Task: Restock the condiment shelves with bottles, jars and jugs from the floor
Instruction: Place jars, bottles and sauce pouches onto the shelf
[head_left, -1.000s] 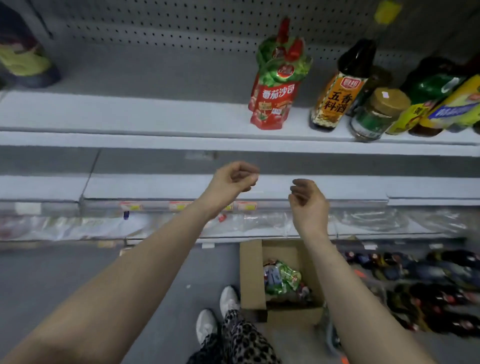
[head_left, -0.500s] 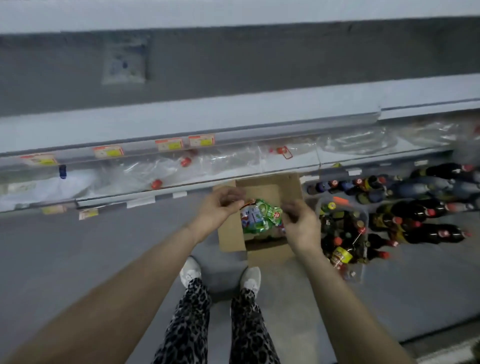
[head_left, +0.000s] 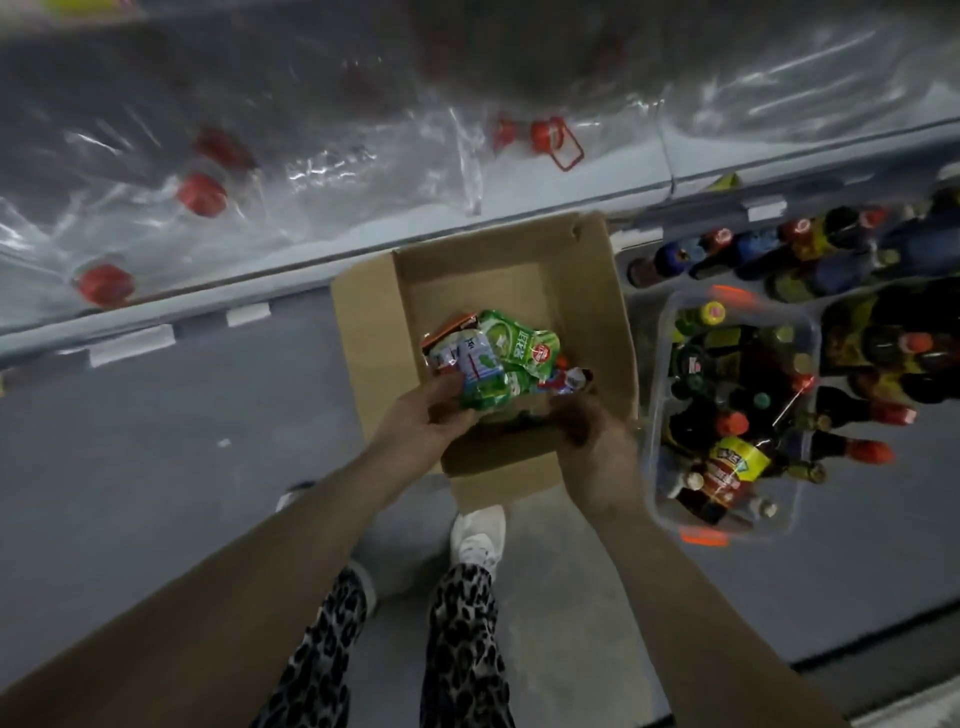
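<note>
An open cardboard box (head_left: 576, 291) stands on the grey floor below the lowest shelf. Green, white and red sauce pouches (head_left: 493, 358) lie in a heap inside it. My left hand (head_left: 421, 421) reaches into the box, fingers curled around the near edge of a green pouch. My right hand (head_left: 592, 441) is at the heap's right side, its fingers curled near a red-tipped pouch (head_left: 566, 379); whether it grips that pouch is hidden.
A clear plastic bin (head_left: 670, 499) of dark sauce bottles stands right of the box, with more bottles (head_left: 779, 254) lying on the floor behind it. Clear jugs with red caps (head_left: 201, 193) lie on the bottom shelf. My white shoes (head_left: 478, 535) stand just before the box.
My view dropped from the stocked upper shelf to the floor. Both hands came down from shelf height into the box and reached the pouches.
</note>
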